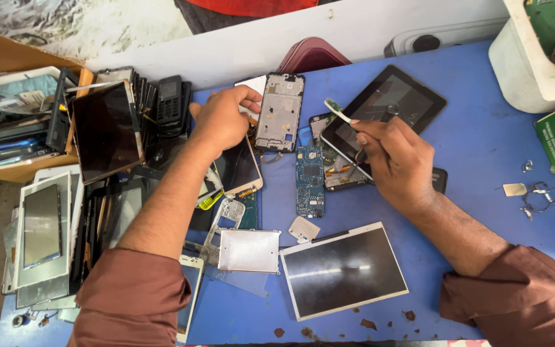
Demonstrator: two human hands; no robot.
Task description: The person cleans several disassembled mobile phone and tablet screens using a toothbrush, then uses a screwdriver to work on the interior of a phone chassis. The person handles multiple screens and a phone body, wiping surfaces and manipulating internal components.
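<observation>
Head view: the left hand (223,119) is closing its fingers on a grey phone frame (280,112) lying on the blue bench (483,148). The right hand (396,160) is pinching tweezers (359,156) over an opened phone (338,157).

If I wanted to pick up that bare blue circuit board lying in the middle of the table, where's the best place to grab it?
Pinch the blue circuit board by its two long side edges, coming straight down from above. It lies flat and narrow on the blue table, components face up, so edges spare them. Its lower half looks freest; the right hand works just beside the top.
</observation>
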